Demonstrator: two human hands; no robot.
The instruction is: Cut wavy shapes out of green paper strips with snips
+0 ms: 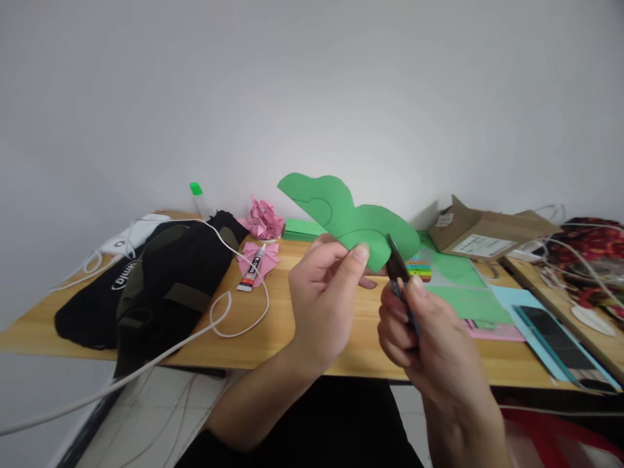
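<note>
Between thumb and fingers, my left hand (325,292) pinches the lower edge of a green paper piece (336,205) held up above the table. The paper has a wavy outline and curved drawn lines on it. My right hand (431,318) is wrapped round the handles of a pair of dark scissors (398,259). Their blades point up and left and meet the paper at its lower right, along a drawn curve. Part of the handles is hidden by my fingers.
Left on the wooden table (277,325) lie a black bag (166,279), a white cable (185,331), a glue tube (252,266) and pink folded paper (266,218). Right are a cardboard box (487,227), green sheets (472,305) and a phone (560,338). A green paper stack (302,229) stands behind.
</note>
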